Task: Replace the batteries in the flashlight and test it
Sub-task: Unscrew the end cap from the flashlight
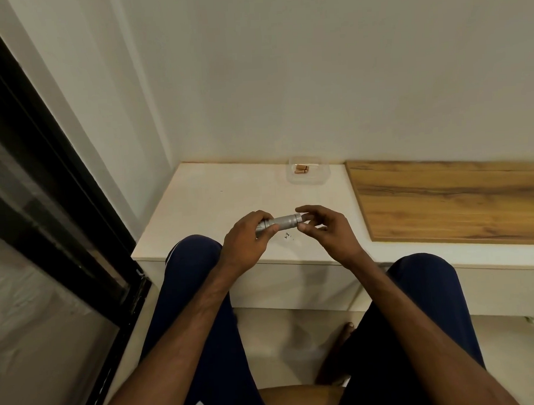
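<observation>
Just over the table's (214,210) front edge, flashlight (281,222) in left hand's (246,237) curled grip, right hand's (326,228) pinch at its end.

I count one flashlight (280,222), one left hand (246,243) and one right hand (325,227); one clear container (319,176); one wooden board (458,200); one white table (213,198). The copper batteries (302,169) blur together; I make out two, perhaps three.

The left hand (246,243) is gripping a silver flashlight (280,222) just above the white table (216,198), near its front edge, while the right hand (325,230) is pinching its tail end. A clear container (309,179) holding copper-coloured batteries (302,169) is sitting at the table's back edge — a wooden board (443,200) is lying on its right part.
</observation>
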